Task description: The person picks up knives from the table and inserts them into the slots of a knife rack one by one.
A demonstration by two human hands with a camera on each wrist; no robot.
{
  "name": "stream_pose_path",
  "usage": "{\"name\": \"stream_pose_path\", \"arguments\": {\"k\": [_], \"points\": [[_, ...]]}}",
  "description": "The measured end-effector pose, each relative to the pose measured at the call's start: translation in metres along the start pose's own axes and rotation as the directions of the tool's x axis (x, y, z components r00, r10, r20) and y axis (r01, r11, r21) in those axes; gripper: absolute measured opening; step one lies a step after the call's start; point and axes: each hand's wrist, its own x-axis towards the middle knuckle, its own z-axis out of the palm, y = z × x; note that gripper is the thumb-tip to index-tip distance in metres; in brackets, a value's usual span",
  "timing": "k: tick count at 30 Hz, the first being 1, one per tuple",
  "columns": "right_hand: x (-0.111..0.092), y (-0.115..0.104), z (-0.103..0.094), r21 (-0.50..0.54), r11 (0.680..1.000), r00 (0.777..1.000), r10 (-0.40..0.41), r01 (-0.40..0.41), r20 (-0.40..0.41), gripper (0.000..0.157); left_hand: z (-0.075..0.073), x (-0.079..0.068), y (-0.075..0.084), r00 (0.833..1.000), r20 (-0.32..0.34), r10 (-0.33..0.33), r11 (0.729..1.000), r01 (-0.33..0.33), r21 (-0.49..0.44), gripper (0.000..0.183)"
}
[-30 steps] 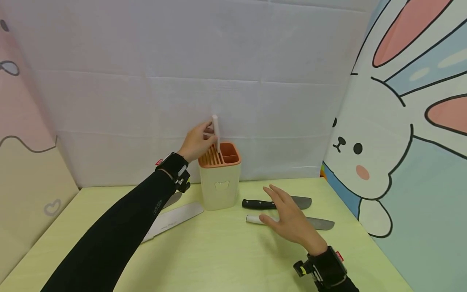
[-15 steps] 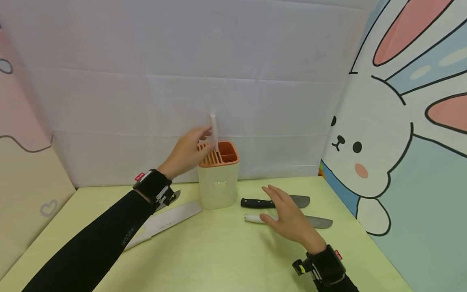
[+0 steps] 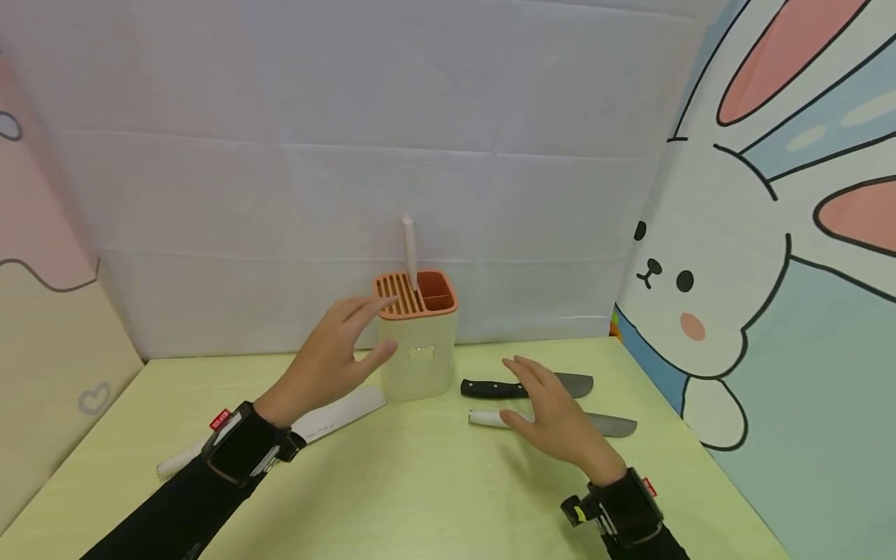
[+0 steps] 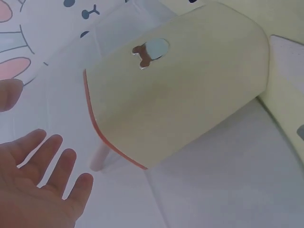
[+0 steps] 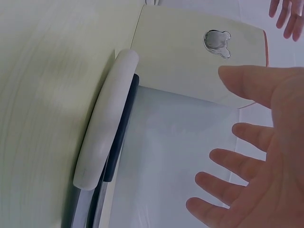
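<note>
A cream knife block (image 3: 420,358) with an orange slotted top stands near the back wall. One knife sits in a slot, its pale handle (image 3: 410,253) sticking up. My left hand (image 3: 329,354) hangs in front and left of the block, fingers extended, holding nothing; the left wrist view shows its palm beside the block's rim. Over the two knives on the right, my right hand (image 3: 560,416) hovers with spread fingers. Beneath it lie a black-handled knife (image 3: 493,389) and a white-handled knife (image 3: 616,425), its handle (image 5: 107,118) close by in the right wrist view.
A broad-bladed knife (image 3: 343,412) with a white handle lies on the left of the table (image 3: 392,490), partly behind my left forearm. A white sheet (image 3: 210,194) hangs behind; a rabbit-painted wall panel (image 3: 714,295) stands on the right.
My left hand has let go of the upright knife's handle and moved down and left, its fingers straightening. The knife stays in the block. My right hand has barely moved.
</note>
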Motion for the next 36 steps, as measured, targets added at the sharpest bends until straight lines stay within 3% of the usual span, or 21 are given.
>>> {"name": "stream_pose_path", "arguments": {"k": [7,14,21,36], "points": [[0.000,0.001,-0.001,-0.009,1.000,1.000,-0.006,0.006,0.019,0.072,0.014,-0.040,0.002,1.000,0.016,0.009,0.998,-0.010,0.066,0.064],[-0.002,0.002,0.000,-0.018,1.000,1.000,-0.013,0.013,0.025,0.070,0.032,-0.065,0.002,0.999,0.032,-0.041,0.994,0.038,0.099,0.065],[-0.003,0.005,0.003,-0.022,0.999,0.999,-0.041,0.041,0.018,0.070,0.051,-0.082,-0.002,0.999,0.026,-0.045,0.993,0.042,0.113,0.066],[-0.007,0.011,0.010,-0.022,0.999,0.986,0.038,-0.035,0.164,0.064,0.073,-0.097,-0.007,0.996,0.073,-0.056,0.991,0.047,0.125,0.069]]}}
